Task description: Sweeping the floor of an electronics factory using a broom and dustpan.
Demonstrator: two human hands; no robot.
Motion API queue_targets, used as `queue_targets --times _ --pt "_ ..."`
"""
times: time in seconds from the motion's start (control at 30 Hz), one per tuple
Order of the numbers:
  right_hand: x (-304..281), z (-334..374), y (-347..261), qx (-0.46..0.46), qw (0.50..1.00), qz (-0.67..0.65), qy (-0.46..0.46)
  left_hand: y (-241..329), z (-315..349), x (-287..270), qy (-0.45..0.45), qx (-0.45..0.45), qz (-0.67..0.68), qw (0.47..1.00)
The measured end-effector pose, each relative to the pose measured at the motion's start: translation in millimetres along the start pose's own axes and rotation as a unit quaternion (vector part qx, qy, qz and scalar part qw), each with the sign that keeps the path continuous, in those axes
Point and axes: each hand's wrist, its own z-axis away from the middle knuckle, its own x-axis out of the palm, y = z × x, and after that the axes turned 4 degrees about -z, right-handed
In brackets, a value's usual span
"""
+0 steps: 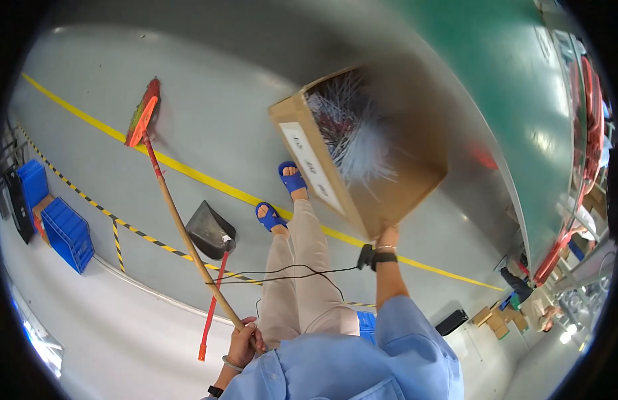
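My left hand [247, 339], at the lower middle, is wrapped round the wooden handle of a broom [180, 223]. The broom slants up and left to its orange head, whose bristles rest on the floor. Ahead and to the right, my right hand [387, 239] grips the near lower corner of a cardboard box [415, 150]; its fingers are partly hidden by the cardboard. The box tilts with its opening towards me, a white label on its left side. Inside lies a tangle of thin, pale, clear-looking strips [362, 143], some of them darker.
A black dustpan [211, 230] with a red handle lies left of my legs, partly behind the broomstick. Blue crates [67, 230] stand far left. A green-topped table [502, 73] curves along the right. A black cable [292, 272] runs from my right wrist across my legs.
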Motion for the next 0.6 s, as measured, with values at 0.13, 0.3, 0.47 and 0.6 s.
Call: queue_targets --times 0.13,0.3,0.47,0.6 --pt "-40 -80 -26 -0.098 0.992 0.062 0.042 -9 -18 28 -0.029 -0.025 -0.04 0.998" --pt "-72 -152 -90 -0.152 0.98 0.085 0.099 -22 -49 40 -0.077 -0.032 -0.017 0.996" --pt "1 -74 -113 -0.474 0.738 0.48 0.021 -27 -54 35 -0.06 -0.01 0.004 0.998" --pt "80 -22 -106 -0.496 0.609 0.558 -0.269 -25 -57 37 -0.071 -0.017 0.007 0.997"
